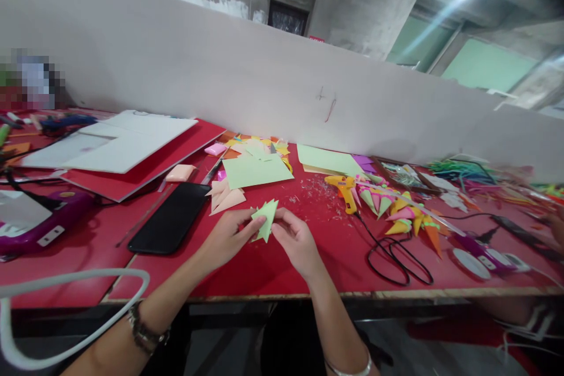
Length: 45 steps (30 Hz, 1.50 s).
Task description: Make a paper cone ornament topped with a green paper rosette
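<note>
My left hand [233, 235] pinches a small stack of light green paper triangles [266, 222] between thumb and fingers, just above the red table. At the stack's right edge is my right hand [294, 239], its thumb and curled fingers closed on the paper's side. Beyond my hands lie peach paper triangles [227, 197] and a light green paper sheet [258, 171]. A black phone [171, 218] rests left of my left hand. To the right lie a yellow glue gun [344, 189] and a pile of small coloured paper cones [396, 208].
A black cord [388, 273] loops near the front edge. White boards [132, 138] on a red board lie at the left, near a purple power strip [48, 220]. A pale partition [264, 76] stands behind the table. Another person's hand [556, 220] shows at far right.
</note>
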Each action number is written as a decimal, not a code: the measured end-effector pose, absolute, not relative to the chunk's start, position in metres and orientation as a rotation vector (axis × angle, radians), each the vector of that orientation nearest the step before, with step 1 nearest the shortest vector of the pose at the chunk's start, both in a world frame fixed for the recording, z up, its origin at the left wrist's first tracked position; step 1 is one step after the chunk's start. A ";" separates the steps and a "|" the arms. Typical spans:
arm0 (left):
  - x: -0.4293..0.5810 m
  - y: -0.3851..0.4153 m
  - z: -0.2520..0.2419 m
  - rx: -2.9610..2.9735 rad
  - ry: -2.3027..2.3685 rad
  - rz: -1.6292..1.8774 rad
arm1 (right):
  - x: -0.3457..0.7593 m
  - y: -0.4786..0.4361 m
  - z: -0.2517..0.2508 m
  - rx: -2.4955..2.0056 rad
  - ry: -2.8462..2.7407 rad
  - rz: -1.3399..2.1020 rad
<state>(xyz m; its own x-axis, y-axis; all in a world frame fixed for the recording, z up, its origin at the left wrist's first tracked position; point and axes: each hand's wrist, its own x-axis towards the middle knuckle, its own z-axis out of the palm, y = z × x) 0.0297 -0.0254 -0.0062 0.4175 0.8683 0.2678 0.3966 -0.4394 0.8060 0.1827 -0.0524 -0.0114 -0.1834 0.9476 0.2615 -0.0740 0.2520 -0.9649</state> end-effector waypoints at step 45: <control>0.033 -0.013 -0.040 2.195 1.484 0.700 | 0.202 -0.051 -0.035 -1.643 -1.996 0.229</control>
<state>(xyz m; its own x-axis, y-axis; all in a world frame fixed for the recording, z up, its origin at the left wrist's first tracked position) 0.0325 -0.0128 -0.0397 0.3118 0.9327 0.1813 0.7330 -0.3575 0.5787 0.2020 -0.0509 -0.0352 -0.1115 0.9487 0.2960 0.8572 0.2425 -0.4543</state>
